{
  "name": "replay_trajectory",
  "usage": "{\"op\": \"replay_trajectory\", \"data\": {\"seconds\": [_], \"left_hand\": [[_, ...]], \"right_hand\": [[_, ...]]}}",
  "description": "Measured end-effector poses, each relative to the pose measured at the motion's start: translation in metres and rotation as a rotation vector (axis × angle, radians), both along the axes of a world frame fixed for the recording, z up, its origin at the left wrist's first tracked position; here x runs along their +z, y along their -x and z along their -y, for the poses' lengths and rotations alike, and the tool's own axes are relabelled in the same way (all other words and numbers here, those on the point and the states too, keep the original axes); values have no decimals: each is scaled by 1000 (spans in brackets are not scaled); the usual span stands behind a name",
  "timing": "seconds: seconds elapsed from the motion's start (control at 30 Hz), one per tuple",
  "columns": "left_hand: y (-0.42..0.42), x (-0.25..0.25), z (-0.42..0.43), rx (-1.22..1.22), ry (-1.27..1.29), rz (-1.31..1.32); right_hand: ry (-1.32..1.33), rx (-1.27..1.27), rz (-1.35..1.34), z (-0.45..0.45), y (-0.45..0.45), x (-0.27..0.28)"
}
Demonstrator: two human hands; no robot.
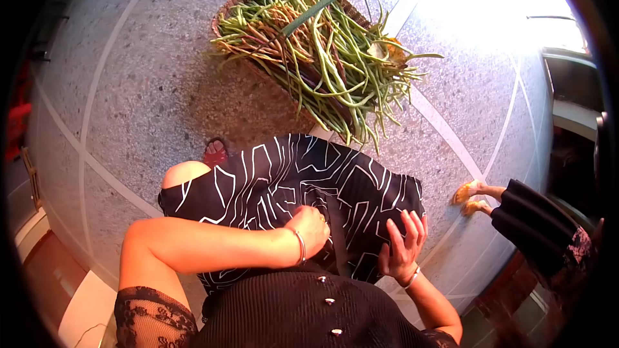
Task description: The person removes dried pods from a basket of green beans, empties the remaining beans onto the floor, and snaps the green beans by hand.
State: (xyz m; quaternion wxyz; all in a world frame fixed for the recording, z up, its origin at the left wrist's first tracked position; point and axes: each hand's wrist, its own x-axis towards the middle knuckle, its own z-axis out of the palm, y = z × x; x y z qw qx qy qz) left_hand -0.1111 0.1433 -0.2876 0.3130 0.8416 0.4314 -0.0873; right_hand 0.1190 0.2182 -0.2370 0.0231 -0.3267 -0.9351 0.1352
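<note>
My left hand [310, 230] lies over my lap with its fingers curled closed. Whatever is inside them, if anything, is hidden. Beneath it spreads a black skirt [258, 183] with white line patterns, and a dark strap [337, 238] hangs close beside the knuckles. My right hand [403, 245] is open, fingers apart, over the right side of the skirt. On the floor in front of my knees stands a woven basket [222, 18] heaped with long green beans [335, 67], some of them brownish. A green handle [320, 9] arches over the heap.
Pale strips cross the speckled floor [148, 90]. At the right, a person in a dark pleated garment [532, 212] has feet [469, 196] near my right side. Dark furniture lines the right edge. My own foot [215, 152] shows left of the skirt.
</note>
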Motion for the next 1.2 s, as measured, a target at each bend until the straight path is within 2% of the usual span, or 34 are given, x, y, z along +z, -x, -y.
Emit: {"op": "replay_trajectory", "data": {"seconds": [0.07, 0.17, 0.27, 0.37, 0.43, 0.47, 0.5, 0.53, 0.63, 0.7, 0.8, 0.87, 0.97, 1.1, 1.17, 1.2], "left_hand": [[1, -10, -6, 62, 26, 17], [15, -1, -17, 88, -16, 36], [25, -8, -27, 196, -83, 105], [47, 7, -30, 443, -253, 205], [64, 41, -10, 542, -416, 57], [76, 41, -6, 550, -560, 16], [84, 64, 3, 658, -517, -58], [93, 67, 16, 725, -618, -151], [115, 71, 52, 940, -706, -255], [121, 59, 69, 1021, -761, -144], [121, 52, 77, 1117, -835, -44], [118, 50, 76, 1186, -850, 68], [120, 46, 78, 1168, -832, 175], [109, 49, 94, 1006, -907, 174], [98, 58, 113, 936, -930, 165], [92, 63, 124, 927, -921, 163]], "right_hand": [[-43, -133, -5, 6, 2, 2], [-42, -394, -152, 22, 1, -2], [-80, -427, -177, 32, -4, -3], [-131, -460, -240, 37, -6, 1], [-151, -471, -258, 47, -11, 5], [-164, -511, -292, 43, -11, 3], [-166, -552, -327, 45, -11, 2], [-166, -593, -364, 46, -10, 0], [-162, -690, -432, 42, -22, -11], [-160, -777, -461, 43, -26, -11], [-222, -770, -531, 46, -31, -17], [-128, -824, -606, 50, -38, -17], [-99, -791, -655, 50, -39, -13], [-21, -681, -669, 70, -53, -15], [-8, -548, -638, 92, -57, -5], [83, -551, -642, 104, -64, -6]]}}
